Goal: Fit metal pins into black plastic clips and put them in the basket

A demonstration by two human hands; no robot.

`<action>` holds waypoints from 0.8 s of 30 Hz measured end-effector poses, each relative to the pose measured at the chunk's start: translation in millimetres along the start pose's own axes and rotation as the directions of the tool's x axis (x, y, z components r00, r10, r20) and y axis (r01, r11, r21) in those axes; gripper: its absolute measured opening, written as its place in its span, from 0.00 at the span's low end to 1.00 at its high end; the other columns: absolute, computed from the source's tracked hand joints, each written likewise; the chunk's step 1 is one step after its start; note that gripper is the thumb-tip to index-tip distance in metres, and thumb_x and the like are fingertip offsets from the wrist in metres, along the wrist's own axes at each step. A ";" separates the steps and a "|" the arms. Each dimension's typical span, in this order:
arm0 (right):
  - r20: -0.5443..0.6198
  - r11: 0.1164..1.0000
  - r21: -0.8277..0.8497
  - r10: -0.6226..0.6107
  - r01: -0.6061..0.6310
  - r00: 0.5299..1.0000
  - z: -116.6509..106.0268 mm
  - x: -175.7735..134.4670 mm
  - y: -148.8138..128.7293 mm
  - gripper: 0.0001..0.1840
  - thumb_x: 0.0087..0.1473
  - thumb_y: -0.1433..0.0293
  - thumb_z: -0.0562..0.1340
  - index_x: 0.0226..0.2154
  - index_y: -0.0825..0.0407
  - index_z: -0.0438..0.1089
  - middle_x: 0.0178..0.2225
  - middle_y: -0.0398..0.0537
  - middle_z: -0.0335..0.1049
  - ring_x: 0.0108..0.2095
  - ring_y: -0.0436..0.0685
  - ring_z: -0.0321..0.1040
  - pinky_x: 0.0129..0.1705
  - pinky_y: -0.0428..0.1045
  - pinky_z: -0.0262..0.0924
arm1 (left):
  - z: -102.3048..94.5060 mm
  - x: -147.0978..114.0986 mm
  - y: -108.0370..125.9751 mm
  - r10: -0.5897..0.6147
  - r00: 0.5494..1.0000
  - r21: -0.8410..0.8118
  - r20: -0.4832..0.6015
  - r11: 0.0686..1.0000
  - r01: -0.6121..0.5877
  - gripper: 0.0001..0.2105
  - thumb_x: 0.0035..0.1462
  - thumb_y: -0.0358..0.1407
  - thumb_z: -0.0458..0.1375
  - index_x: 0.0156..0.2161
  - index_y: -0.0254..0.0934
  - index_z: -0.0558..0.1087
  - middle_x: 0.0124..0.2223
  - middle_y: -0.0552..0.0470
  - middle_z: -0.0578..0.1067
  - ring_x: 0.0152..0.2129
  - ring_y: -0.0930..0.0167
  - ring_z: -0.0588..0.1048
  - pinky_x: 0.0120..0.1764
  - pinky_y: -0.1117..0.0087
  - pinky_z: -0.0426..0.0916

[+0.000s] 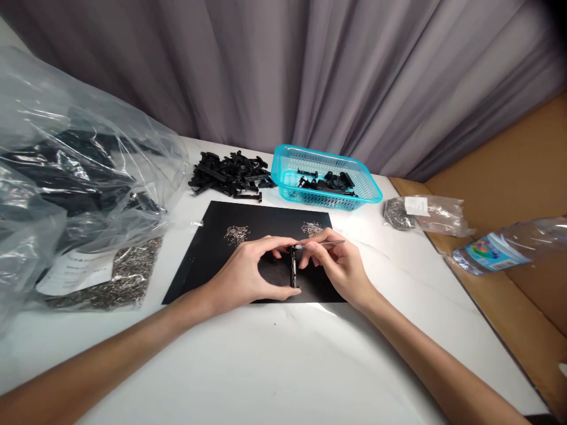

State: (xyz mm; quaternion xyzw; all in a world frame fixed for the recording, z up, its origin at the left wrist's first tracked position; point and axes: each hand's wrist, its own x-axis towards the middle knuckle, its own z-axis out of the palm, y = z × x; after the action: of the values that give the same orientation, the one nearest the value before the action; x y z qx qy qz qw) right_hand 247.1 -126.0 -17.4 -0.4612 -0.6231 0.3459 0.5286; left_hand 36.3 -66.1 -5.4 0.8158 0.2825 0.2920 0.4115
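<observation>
My left hand (253, 268) grips a narrow black plastic part (293, 268) between thumb and fingers, its length running away from me over a black mat (199, 260). In my right hand (339, 262) is a thin metal tool like tweezers (330, 242), pinched between thumb and fingers. Its tip meets the far end of the black part; whether it holds anything there is too small to tell. Two small heaps of metal springs or clips lie on the mat: a left heap (237, 235) and a right heap (311, 228), the latter just beyond my right hand.
Behind the mat lie a pile of black plastic parts (230, 172) and a blue basket (372, 188) with similar parts. Clear bags (133, 271) fill the left side. At the right are a small bag of metal pieces (401, 213), a plastic bottle (491, 252) and cardboard (500, 195).
</observation>
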 end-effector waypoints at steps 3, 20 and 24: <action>-0.010 0.999 -0.040 -0.021 0.021 1.000 0.9 -0.9 -1.0 0.11 0.69 0.62 0.61 0.37 0.50 0.73 0.28 0.43 0.76 0.28 0.51 0.67 0.32 0.49 0.59 | 0.3 0.0 0.6 0.002 1.000 0.005 0.000 1.000 -0.002 0.33 0.42 0.40 0.76 0.56 0.38 0.76 0.46 0.48 0.80 0.41 0.64 0.75 0.47 0.61 0.73; -0.004 0.998 -0.058 -0.008 0.007 1.000 6.0 -2.4 0.4 0.13 0.69 0.61 0.60 0.36 0.50 0.75 0.29 0.45 0.76 0.29 0.52 0.69 0.33 0.49 0.61 | 1.4 0.5 0.3 0.000 1.000 0.036 -0.005 0.999 0.000 0.32 0.41 0.38 0.76 0.54 0.39 0.77 0.43 0.49 0.80 0.40 0.64 0.76 0.45 0.62 0.74; -0.022 0.998 -0.067 -0.023 0.021 0.999 7.1 -2.3 1.1 0.14 0.69 0.60 0.60 0.35 0.50 0.73 0.28 0.44 0.74 0.31 0.54 0.71 0.36 0.51 0.63 | 0.5 1.3 1.6 -0.002 1.000 0.055 0.009 0.998 0.002 0.32 0.42 0.39 0.75 0.55 0.41 0.76 0.45 0.50 0.80 0.41 0.64 0.77 0.47 0.62 0.74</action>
State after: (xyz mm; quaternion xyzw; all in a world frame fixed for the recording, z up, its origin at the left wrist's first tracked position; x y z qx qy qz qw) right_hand 240.5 -127.3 -20.6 -0.4755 -0.6332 0.3138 0.5239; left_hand 37.9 -66.2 -3.9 0.8279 0.2894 0.2799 0.3905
